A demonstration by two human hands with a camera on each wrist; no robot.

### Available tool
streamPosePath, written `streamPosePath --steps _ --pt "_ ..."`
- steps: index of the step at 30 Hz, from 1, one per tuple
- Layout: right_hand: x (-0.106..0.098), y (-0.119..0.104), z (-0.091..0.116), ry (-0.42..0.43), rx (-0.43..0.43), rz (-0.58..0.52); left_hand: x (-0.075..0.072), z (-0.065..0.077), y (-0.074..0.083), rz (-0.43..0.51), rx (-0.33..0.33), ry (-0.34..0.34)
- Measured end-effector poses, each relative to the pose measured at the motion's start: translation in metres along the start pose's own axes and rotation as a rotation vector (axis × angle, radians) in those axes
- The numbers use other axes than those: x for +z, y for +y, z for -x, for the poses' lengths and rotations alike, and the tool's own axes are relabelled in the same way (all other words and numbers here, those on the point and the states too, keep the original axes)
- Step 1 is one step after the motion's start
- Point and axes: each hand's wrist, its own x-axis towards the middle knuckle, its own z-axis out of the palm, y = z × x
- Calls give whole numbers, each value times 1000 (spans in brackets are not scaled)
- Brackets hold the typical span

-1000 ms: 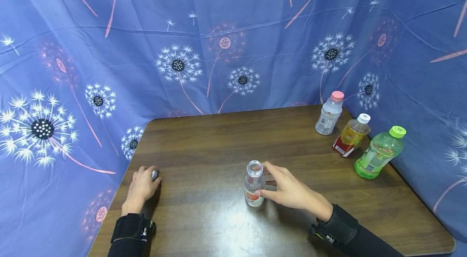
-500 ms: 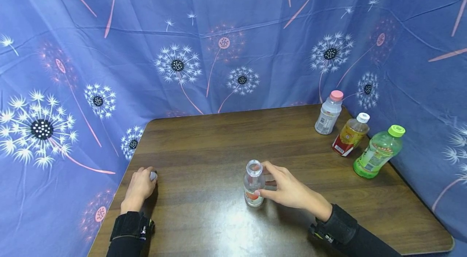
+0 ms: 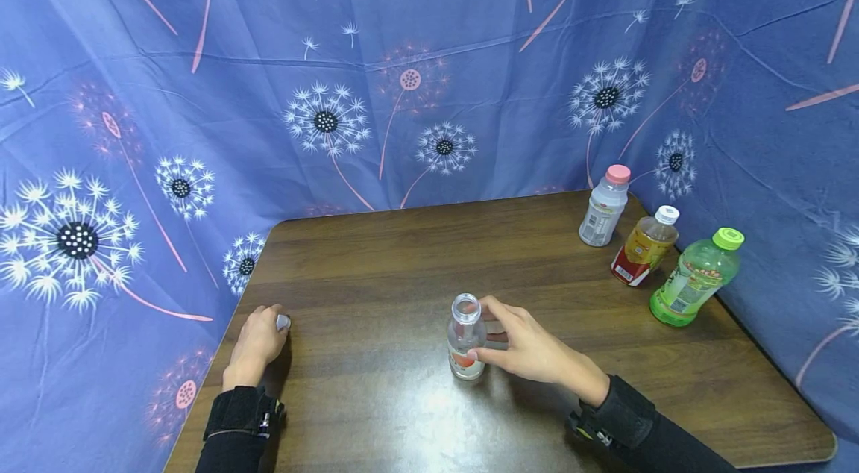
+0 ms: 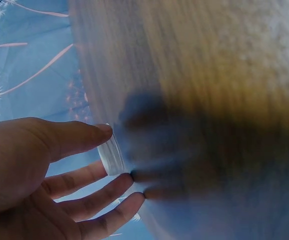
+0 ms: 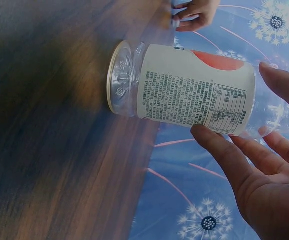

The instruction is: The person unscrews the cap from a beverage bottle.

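At the table's left side my left hand [image 3: 257, 342] pinches a white ridged bottle cap [image 4: 113, 156] between thumb and fingers. The cap's edge is down at the wooden tabletop, and two fingertips beside it also reach the surface. My right hand [image 3: 530, 350] holds a clear, uncapped bottle [image 3: 466, 335] upright on the table near the middle. Thumb and fingers stand on either side of it, around its upper part. A pale label [image 5: 197, 85] with a red patch and small print wraps the bottle, which looks to have no drink in it.
Three capped bottles stand at the table's back right: a whitish one with a pink cap [image 3: 618, 174], a red and yellow one [image 3: 645, 248], and a green one [image 3: 698, 275]. Blue dandelion-print cloth [image 3: 376, 25] hangs behind and beside the wooden table [image 3: 376, 257].
My left hand has drawn slightly left, and the cap in its fingers now shows a paler side. The right hand and the clear bottle stay in place.
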Motion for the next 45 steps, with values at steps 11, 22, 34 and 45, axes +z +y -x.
streamPosePath --steps 11,22,34,45 --pt "1 2 1 11 -2 -8 -10 1 10 16 -6 7" --pt "4 3 2 8 -28 3 -26 2 49 37 55 49" --pt "8 5 1 51 -57 12 -50 4 116 21 227 112" --pt "10 6 1 61 -63 13 -61 11 173 44 480 232"
